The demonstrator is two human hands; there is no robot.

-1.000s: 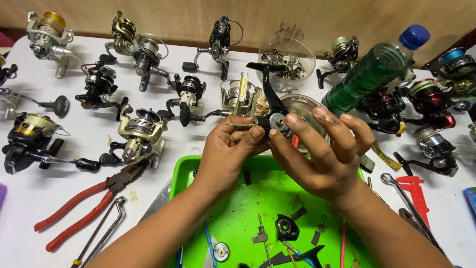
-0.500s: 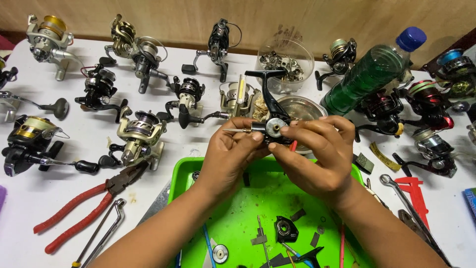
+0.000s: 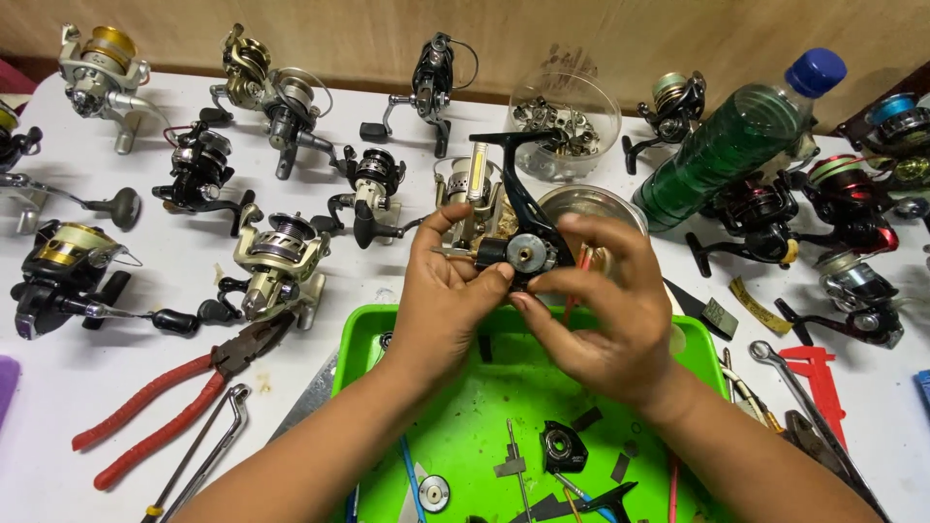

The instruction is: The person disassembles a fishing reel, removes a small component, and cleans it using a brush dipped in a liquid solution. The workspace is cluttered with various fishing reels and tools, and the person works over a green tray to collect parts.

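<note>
Hands both clamped on black reel body (image 3: 523,247): your left hand (image 3: 441,291) steadies, right hand (image 3: 605,310) fingers gear. Judged mid-assembly above green tray (image 3: 368,339); seat gear squarely.

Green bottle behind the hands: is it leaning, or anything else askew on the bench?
Yes. The green bottle with the blue cap lies tilted, propped across the reels at the right rather than standing. Loose small parts are scattered in the green tray. Both hands, left hand and right hand, hold a stripped black reel body.
</note>
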